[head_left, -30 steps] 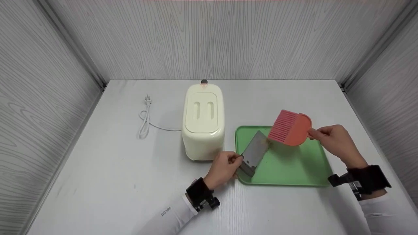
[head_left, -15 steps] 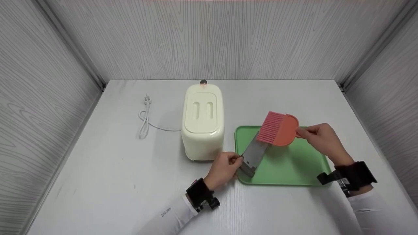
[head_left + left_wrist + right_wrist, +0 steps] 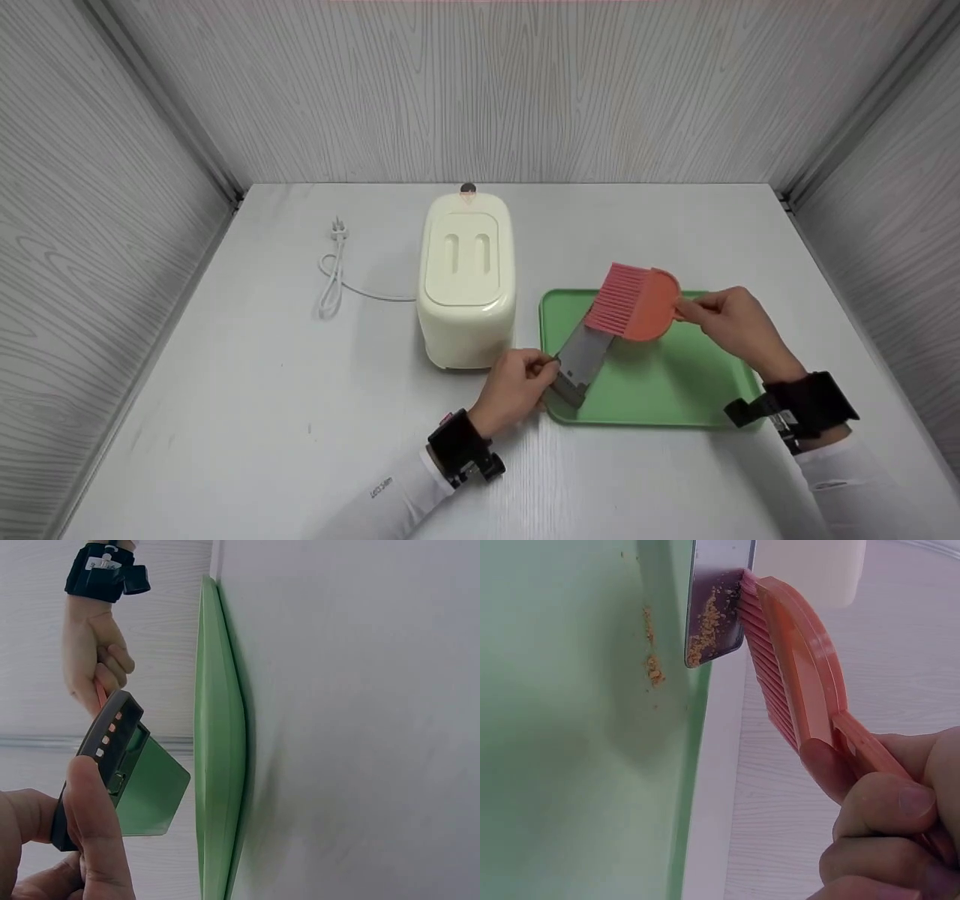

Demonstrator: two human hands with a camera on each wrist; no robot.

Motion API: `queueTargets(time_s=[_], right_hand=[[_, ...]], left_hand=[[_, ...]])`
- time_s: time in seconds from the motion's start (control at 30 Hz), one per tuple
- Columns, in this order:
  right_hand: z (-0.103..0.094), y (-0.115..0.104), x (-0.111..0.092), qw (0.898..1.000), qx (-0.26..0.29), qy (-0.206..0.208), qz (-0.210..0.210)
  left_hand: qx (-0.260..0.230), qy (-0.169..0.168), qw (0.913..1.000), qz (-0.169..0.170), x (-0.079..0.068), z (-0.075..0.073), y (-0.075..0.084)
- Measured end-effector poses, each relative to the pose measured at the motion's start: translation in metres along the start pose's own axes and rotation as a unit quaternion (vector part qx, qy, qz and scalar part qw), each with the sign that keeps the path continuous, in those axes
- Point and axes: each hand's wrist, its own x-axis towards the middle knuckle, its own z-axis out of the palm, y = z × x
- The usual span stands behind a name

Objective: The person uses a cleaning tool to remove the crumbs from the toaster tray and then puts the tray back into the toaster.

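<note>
A slim metal crumb tray (image 3: 582, 357) with a dark handle end slants above the left part of a green tray (image 3: 675, 397). My left hand (image 3: 512, 390) pinches that handle end between thumb and fingers. In my right hand (image 3: 739, 330) is the handle of an orange brush (image 3: 651, 306) with pink bristles, which cover the far end of the crumb tray in the head view. Tan crumbs (image 3: 707, 626) lie on the crumb tray in the right wrist view, where the bristle tips meet its edge. More crumbs (image 3: 653, 671) are scattered on the green tray.
A cream toaster (image 3: 469, 330) with a lid on top stands just left of the green tray. Its white cord (image 3: 375, 295) runs left to a plug (image 3: 339, 231) on the white table. Wood-grain panels (image 3: 510, 90) enclose the back and sides.
The brush and my right hand have moved left, bringing the bristles over the crumb tray, then slightly down toward me. My left hand and the crumb tray have stayed put.
</note>
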Motion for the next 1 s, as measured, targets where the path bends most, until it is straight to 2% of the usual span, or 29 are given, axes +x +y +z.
queueTargets(time_s=[0.6, 1.0], right_hand=[[-0.013, 0.008, -0.006, 0.999, -0.053, -0.007, 0.007], [-0.019, 0.013, -0.009, 0.998, -0.067, -0.001, 0.003]], left_hand=[[0.0, 0.004, 1.0, 0.0, 0.0, -0.001, 0.0], [-0.003, 0.004, 1.0, 0.008, 0.0, -0.002, 0.001]])
